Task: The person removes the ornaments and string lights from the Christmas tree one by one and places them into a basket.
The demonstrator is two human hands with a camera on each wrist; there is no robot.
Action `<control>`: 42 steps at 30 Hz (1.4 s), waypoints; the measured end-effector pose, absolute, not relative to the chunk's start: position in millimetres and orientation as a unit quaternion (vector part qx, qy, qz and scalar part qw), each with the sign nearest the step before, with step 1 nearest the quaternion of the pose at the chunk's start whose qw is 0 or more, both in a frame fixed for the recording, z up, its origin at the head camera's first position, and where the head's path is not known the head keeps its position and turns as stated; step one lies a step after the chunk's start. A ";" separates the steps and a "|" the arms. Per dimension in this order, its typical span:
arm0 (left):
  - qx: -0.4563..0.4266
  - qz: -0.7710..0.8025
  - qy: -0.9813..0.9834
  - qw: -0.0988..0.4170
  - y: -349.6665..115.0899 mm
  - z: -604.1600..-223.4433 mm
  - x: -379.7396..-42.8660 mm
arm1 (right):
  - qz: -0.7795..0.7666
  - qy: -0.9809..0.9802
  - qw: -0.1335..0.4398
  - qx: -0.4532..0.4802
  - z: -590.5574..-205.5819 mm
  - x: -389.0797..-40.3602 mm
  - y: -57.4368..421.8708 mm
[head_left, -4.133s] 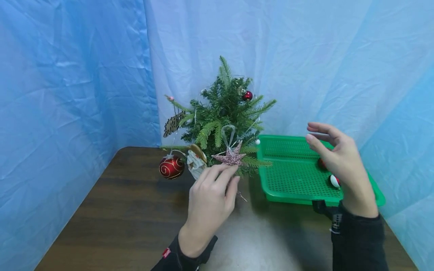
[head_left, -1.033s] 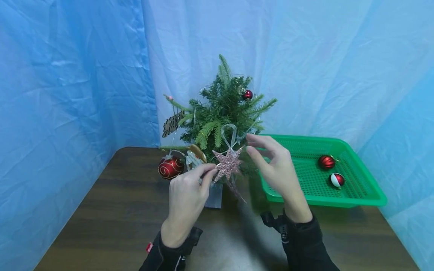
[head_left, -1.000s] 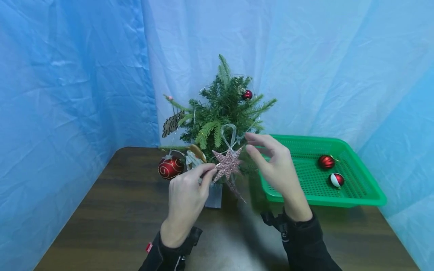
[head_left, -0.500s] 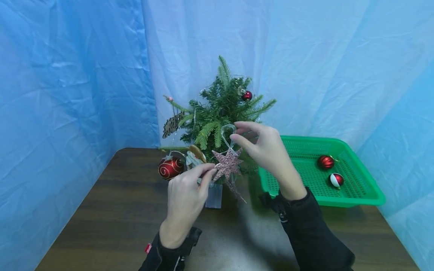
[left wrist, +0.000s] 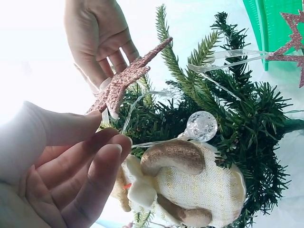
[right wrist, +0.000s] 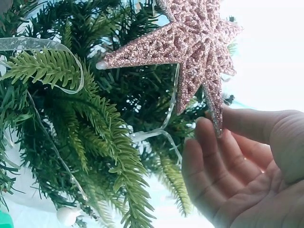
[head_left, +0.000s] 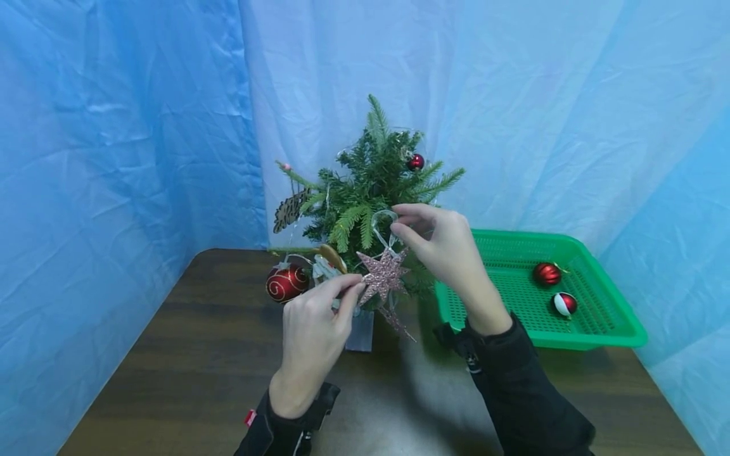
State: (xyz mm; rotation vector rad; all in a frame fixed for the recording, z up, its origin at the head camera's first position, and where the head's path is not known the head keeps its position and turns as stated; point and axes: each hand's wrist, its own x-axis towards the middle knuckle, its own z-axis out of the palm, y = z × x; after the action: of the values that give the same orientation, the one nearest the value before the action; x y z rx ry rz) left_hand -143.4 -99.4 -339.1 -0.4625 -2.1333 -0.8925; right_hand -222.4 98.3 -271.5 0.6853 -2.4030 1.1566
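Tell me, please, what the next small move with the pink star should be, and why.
Probably spread the ribbon loop with the right hand, whose fingers are at its edge: the left hand pinches the pink star by one point, and the tree stands behind the loop.

I'm at a dark wooden table (head_left: 188, 361) with smooth blue curtains (head_left: 348, 57) hung past its far, left and right edges. That makes it a draped booth; what sort of room lies behind the cloth, I can't tell.
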 end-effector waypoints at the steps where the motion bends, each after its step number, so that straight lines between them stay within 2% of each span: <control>1: -0.182 -0.351 -0.835 0.383 -99.2 -339.2 -143.6 | 0.415 -0.853 0.196 0.248 -271.9 -222.1 98.6; 11: -0.186 -0.352 -0.828 0.396 -98.1 -342.1 -145.2 | 0.454 -0.802 0.242 0.302 -276.8 -223.4 99.2; 20: -0.183 -0.349 -0.830 0.395 -97.6 -342.3 -145.4 | 0.429 -0.837 0.211 0.267 -273.2 -222.9 97.0; 28: -0.184 -0.359 -0.824 0.398 -97.6 -343.0 -146.0 | 0.425 -0.830 0.231 0.278 -271.9 -225.4 97.2; 42: -0.183 -0.364 -0.813 0.416 -98.7 -342.7 -147.9 | 0.478 -0.785 0.227 0.322 -273.9 -226.0 97.5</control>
State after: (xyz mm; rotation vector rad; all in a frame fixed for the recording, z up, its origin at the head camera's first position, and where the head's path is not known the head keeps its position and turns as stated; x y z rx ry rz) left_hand -147.9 -98.7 -342.7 -0.4600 -2.0415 -0.9139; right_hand -226.0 97.5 -273.9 0.8880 -2.1628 1.3174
